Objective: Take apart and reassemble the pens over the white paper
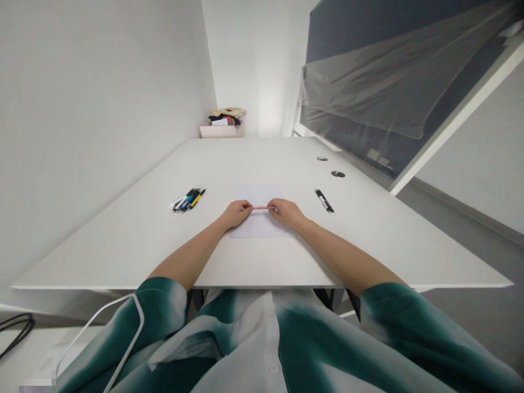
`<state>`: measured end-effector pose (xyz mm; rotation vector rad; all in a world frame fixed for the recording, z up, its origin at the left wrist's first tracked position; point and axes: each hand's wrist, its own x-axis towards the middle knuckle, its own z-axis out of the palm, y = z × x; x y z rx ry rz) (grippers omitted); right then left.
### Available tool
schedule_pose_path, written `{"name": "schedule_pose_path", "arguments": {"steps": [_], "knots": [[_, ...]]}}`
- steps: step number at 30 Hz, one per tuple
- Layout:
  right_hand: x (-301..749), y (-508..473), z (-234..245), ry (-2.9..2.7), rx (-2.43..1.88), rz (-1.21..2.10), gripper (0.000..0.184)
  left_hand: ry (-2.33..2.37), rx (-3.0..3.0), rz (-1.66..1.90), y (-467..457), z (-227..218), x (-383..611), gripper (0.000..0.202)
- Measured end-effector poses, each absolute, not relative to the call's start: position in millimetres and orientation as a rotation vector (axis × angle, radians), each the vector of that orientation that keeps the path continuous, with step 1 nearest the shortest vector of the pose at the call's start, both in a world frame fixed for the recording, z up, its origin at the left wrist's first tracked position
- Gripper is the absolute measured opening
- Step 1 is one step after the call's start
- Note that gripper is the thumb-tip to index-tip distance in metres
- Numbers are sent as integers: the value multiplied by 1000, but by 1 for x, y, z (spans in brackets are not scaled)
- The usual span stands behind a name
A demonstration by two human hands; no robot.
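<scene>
Head view on my screen, my left hand (pixel 235 214) and right hand (pixel 287 213) curled closed, both pinching a thin pink stick (pixel 264 207) over a white paper sheet (pixel 257 194), loose pens (pixel 188 200) unreadable.

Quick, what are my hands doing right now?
Left hand: closed, holding one end of the thin pink stick.
Right hand: closed, holding the other end.

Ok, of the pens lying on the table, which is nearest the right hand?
The black pen lying alone right of the paper, near the right hand; the other pens sit bunched left of it.
</scene>
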<state>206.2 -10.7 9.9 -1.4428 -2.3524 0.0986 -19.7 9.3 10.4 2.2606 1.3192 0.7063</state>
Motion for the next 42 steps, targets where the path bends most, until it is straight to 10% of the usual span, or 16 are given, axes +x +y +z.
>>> {"name": "schedule_pose_path", "arguments": {"steps": [42], "knots": [[209,-11,10,-2332,-1467,102,25,1301,2523,692,10,14,-23,23]]}}
